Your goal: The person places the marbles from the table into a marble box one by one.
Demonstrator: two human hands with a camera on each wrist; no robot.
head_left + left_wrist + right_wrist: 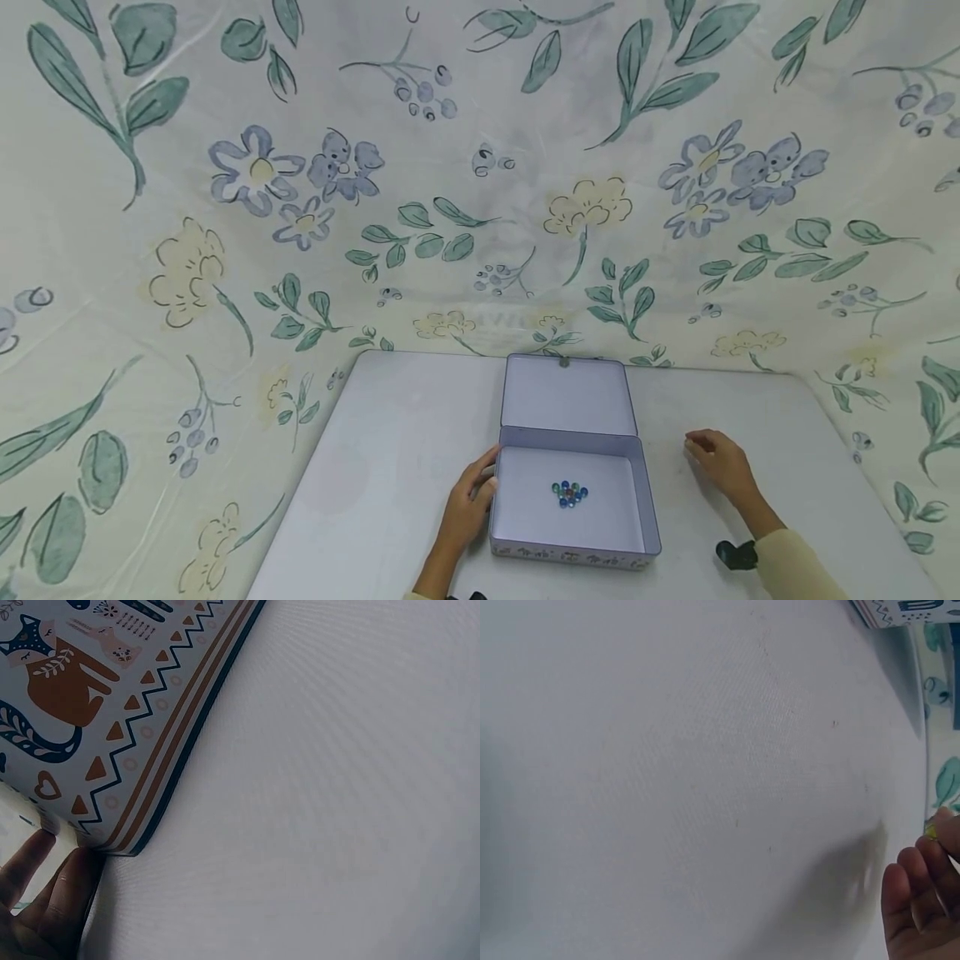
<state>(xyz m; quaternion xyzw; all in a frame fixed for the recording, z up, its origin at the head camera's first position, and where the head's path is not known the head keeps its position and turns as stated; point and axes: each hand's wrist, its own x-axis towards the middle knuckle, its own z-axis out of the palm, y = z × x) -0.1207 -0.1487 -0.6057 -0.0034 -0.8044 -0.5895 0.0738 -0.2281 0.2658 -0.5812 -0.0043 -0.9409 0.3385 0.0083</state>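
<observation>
A lilac metal tin (573,550) stands on the white table with its hinged lid (567,396) raised at the back. Inside, near the middle of the floor, several small glass marbles (570,493) in blue, green and reddish brown lie clustered. My left hand (467,508) rests against the tin's left side. In the left wrist view, its fingers (67,892) touch the lower corner of a panel printed with animals. To the right of the tin, above the table, my right hand (722,462) pinches a small yellow-green piece, probably a marble (931,829), between thumb and fingertips.
The white table (397,417) extends on both sides of the tin. A flowered cloth (465,167) hangs behind and around the table. A dark wrist device (735,555) sits by the right sleeve (795,567).
</observation>
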